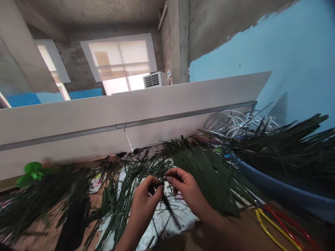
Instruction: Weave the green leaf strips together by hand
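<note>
My left hand (144, 196) and my right hand (188, 192) meet close together above the littered work surface (153, 228). Thumb and fingers of each are pinched around the top end of a thin dark leaf strip (169, 206), which hangs down between them and is blurred lower down. Just right of my right hand lies a wide pile of long flat green leaf strips (209, 174). Loose, narrower green strips (128, 191) are scattered to the left of and beyond my left hand.
At the right stands a blue tub (277, 181) heaped with green leaves, with scissors with red and yellow handles (274, 228) in front. White plastic straps (230, 123) lie coiled behind. A bright green plastic object (33, 172) and a long black object (73, 223) are leftward. A white partition (157, 104) rises behind.
</note>
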